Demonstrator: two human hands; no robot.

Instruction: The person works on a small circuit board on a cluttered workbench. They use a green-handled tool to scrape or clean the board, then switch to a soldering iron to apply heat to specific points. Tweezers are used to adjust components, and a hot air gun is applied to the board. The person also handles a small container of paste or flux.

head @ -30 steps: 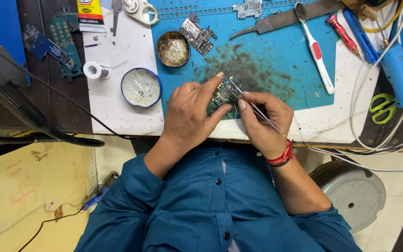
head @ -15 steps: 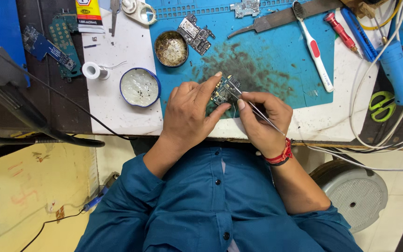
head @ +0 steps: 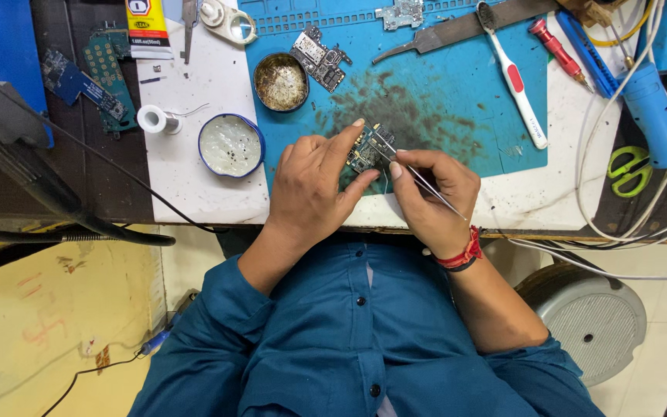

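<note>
A small circuit board (head: pixel 364 150) sits between the two hands, held just above the stained blue mat (head: pixel 457 108) near the front edge of the worktop (head: pixel 194 185). The left hand (head: pixel 314 181) is closed on it, pinching its edges between thumb and fingers, index finger stretched along the far side. The right hand (head: pixel 434 189) is closed around a pair of fine metal tweezers (head: pixel 414 170), whose tips rest on the board's top face; whether they hold a part there is too small to tell.

The board looks light, thin and stiff, and probably fragile: it is crowded with tiny components that a careless finger could knock loose. The bare edges, where the left hand has it, seem the safest place to hold. The tweezers are slim and smooth, so they likely need a steady pinch near their middle.

Just beyond the left hand stand a round blue-rimmed dish of whitish paste (head: pixel 230 145) and a round tin of brownish wire wool (head: pixel 280 81), with a spool of solder wire (head: pixel 153 118) farther out to that side. Another circuit board (head: pixel 319 57) lies beyond the hands on the mat. Past the right hand lie a white and red toothbrush (head: pixel 512 77), a flat metal file (head: pixel 457 32) and a red-handled screwdriver (head: pixel 556 48). Well out to the right are a blue tool with white cables (head: pixel 654 116) and green-handled scissors (head: pixel 628 170).
</note>
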